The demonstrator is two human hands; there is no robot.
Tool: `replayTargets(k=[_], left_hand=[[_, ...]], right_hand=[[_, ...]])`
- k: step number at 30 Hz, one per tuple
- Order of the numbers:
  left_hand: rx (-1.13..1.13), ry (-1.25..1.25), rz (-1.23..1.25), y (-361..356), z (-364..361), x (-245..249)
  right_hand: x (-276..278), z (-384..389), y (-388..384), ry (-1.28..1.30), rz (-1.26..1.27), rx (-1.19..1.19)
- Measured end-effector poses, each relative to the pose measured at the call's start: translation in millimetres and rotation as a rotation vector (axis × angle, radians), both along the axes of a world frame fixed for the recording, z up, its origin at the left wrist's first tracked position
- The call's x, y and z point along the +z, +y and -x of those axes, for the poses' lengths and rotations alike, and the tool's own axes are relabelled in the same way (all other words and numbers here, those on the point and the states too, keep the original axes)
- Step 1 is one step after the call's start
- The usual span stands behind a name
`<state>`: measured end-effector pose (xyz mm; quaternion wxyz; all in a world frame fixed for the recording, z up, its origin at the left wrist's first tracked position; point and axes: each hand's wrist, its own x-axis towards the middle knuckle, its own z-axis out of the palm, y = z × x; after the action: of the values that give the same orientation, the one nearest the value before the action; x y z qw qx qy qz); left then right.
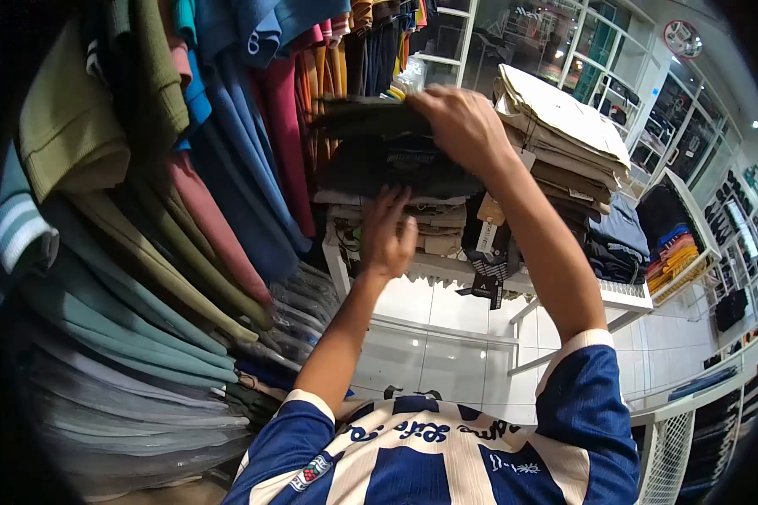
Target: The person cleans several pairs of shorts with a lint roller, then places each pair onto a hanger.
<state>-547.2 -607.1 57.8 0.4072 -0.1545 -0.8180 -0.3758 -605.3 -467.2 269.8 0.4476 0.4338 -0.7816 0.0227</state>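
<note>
Dark folded clothes [387,168] lie on top of a stack of folded beige garments [438,244] on a white table. My right hand [463,122] is closed on the far edge of a dark green folded garment [362,118], which is lifted at the back of the stack and slightly blurred. Against the front of the dark clothes rests my left hand [387,236], its fingers stretched out and apart. A printed label shows on the dark cloth between the hands. Paper tags [488,227] hang at the stack's right side.
Hanging shirts [227,151] in many colours crowd the left. Plastic-wrapped clothes [160,421] are piled below them. Right of my hands stands a tall pile of cream and brown trousers [564,126], beside folded jeans [615,240]. A white mesh rack [665,454] is at lower right.
</note>
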Motion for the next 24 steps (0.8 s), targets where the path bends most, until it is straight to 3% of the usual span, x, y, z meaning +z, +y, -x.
replayTargets(k=[1, 3, 4, 6, 9, 10, 11, 13, 15, 17, 19, 20, 21, 24], left_hand=[[0.001, -0.005, -0.004, -15, 0, -12], [-0.849, -0.33, -1.053, -49, 1, -36], [-0.849, -0.326, -1.054, -58, -9, -38], [-1.382, -0.361, -1.669, -68, -36, -29], [-1.29, -0.571, -1.816, -70, -56, 9], [-1.221, -0.65, -1.631, -72, -54, 11], [-0.877, -0.629, -1.577, -67, -54, 10], [-0.631, -0.74, -1.275, -64, -53, 2], [-0.641, -0.761, -1.304, -62, -53, 1], [-0.581, -0.743, -1.295, -55, -56, 5], [-0.605, -0.659, -1.222, -55, -56, -3], [-0.618, -0.682, -1.218, -56, -59, -6], [-0.617, -0.655, -1.175, -59, -62, -7], [-0.597, -0.707, -1.088, -79, -80, -26]], right_hand=[[-10, -24, 5, -0.06, -0.021, -0.034], [-39, -63, 20, -0.104, -0.051, -0.038], [-61, -73, 29, -0.059, -0.03, 0.003], [-93, -101, 48, -0.126, -0.022, 0.035], [-131, -123, 70, -0.187, 0.112, 0.026], [-136, -127, 77, -0.232, 0.178, 0.04], [-139, -130, 81, -0.278, 0.245, 0.051], [-130, -140, 83, -0.518, 0.476, 0.049], [-153, -117, 84, -0.78, 0.997, 0.203], [-169, -93, 76, -0.924, 1.241, 0.117], [-154, -96, 70, -1.265, 1.302, 0.085], [-162, -92, 69, -1.323, 1.338, 0.239], [-163, -94, 69, -1.374, 1.325, 0.173], [-155, -123, 66, -1.242, 1.125, 0.183]])
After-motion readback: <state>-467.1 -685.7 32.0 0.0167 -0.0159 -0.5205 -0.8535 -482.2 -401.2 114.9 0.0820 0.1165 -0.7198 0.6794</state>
